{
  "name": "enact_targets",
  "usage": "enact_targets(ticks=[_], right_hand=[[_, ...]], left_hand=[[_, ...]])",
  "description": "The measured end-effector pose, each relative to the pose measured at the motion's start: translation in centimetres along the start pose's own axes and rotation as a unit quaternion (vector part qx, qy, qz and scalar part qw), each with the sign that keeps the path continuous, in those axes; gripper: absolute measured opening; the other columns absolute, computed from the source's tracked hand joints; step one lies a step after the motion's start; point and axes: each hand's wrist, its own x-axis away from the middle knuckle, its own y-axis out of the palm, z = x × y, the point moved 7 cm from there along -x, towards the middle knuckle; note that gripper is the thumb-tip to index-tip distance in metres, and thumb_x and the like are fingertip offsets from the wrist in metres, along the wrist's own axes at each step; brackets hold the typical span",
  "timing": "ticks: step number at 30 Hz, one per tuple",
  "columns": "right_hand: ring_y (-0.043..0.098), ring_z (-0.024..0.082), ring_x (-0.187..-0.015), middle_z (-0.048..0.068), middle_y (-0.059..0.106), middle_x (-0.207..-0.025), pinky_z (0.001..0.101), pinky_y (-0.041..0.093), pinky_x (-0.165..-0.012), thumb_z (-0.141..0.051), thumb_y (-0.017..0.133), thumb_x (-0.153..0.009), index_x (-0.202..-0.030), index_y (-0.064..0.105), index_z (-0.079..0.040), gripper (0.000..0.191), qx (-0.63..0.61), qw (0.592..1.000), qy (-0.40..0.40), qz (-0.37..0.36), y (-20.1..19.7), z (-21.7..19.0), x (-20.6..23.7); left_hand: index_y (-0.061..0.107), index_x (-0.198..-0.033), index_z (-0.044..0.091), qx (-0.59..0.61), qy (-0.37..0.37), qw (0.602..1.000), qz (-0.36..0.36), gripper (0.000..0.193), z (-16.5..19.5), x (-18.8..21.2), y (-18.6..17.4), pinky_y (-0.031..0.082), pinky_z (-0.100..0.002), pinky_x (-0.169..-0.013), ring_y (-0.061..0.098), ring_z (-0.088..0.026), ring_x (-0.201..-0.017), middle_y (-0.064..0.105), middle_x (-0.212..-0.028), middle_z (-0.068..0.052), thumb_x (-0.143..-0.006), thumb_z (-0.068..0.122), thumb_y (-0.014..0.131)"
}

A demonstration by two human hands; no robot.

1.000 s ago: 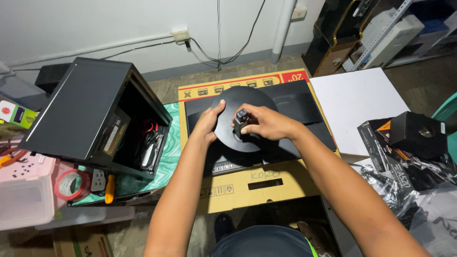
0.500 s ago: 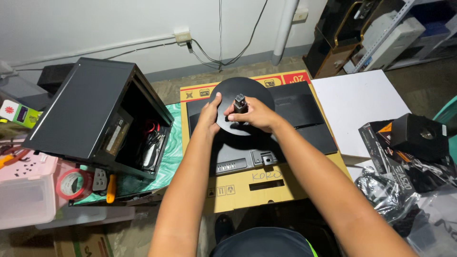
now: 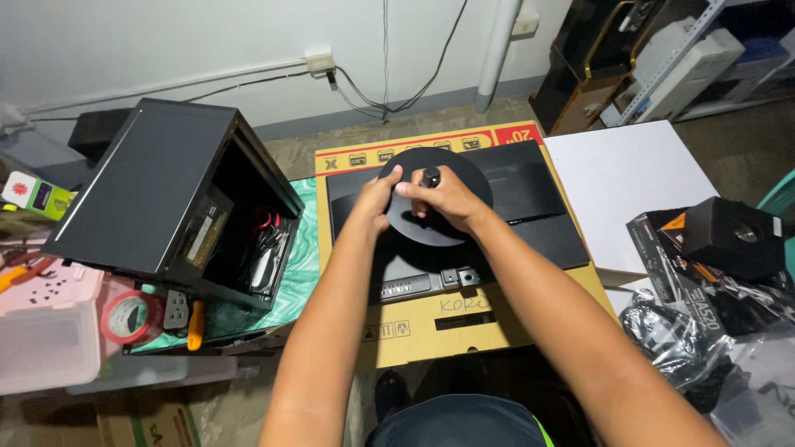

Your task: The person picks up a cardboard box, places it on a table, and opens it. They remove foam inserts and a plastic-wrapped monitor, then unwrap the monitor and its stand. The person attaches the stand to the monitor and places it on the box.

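Both hands had crept forward since a second ago: left hand (image 3: 377, 197) steadying the round stand base (image 3: 435, 196), right hand (image 3: 439, 195) clamped on the black screwdriver (image 3: 430, 176).

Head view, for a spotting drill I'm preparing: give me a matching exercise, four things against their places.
Things:
1. round black base
2. computer case
3. tape roll
4. white board

Places:
A. right of the yellow box
B. under both hands
C. left, open side showing cables
D. beside the pink bin

Pairs: 1-B, 2-C, 3-D, 4-A
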Motion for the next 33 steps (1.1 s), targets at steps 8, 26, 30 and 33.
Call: enact_targets(ticks=[8, 26, 30, 33], right_hand=[[0.054, 0.011, -0.056, 0.002, 0.056, -0.062, 0.0283, 0.045, -0.053, -0.015, 0.072, -0.094, -0.069, 0.055, -0.007, 0.031, -0.073, 0.997, -0.037, 0.006, 0.9, -1.6, 1.1], [0.047, 0.011, -0.039, 0.003, 0.05, -0.052, 0.0298, 0.038, -0.038, -0.013, 0.067, -0.094, -0.062, 0.052, -0.005, 0.037, -0.084, 0.965, -0.08, 0.234, -0.4, -0.3, 1.5], [0.051, 0.012, -0.05, 0.004, 0.052, -0.061, 0.03, 0.046, -0.051, -0.016, 0.074, -0.096, -0.067, 0.053, -0.006, 0.037, -0.131, 0.984, -0.061, 0.1, 0.6, -2.6, 1.9], [0.069, 0.01, -0.081, 0.005, 0.071, -0.083, 0.0251, 0.054, -0.083, -0.002, 0.077, -0.078, -0.083, 0.068, -0.008, 0.012, -0.151, 0.988, 0.02, 0.0, 0.7, -4.0, 3.2]], left_hand=[[0.064, -0.117, 0.002, -0.015, 0.009, 0.999, 0.034, 0.035, -0.6, -0.1, -0.5, 0.059, -0.045, -0.072, 0.069, -0.027, -0.09, 0.07, -0.104, -0.015, -0.094, 0.027, 0.071], [0.072, -0.112, -0.003, 0.073, 0.17, 0.976, 0.119, 0.026, -1.7, 0.3, -1.0, 0.056, -0.036, -0.072, 0.069, -0.02, -0.084, 0.073, -0.1, -0.012, -0.096, 0.018, 0.069], [0.067, -0.114, -0.001, 0.094, 0.128, 0.983, 0.089, 0.027, -1.8, 0.3, -1.4, 0.058, -0.04, -0.068, 0.07, -0.026, -0.079, 0.071, -0.095, -0.014, -0.097, 0.02, 0.064], [0.069, -0.117, -0.001, 0.061, 0.123, 0.99, 0.036, 0.028, -1.3, 0.5, -1.4, 0.06, -0.038, -0.071, 0.072, -0.022, -0.084, 0.074, -0.1, -0.012, -0.097, 0.019, 0.066]])
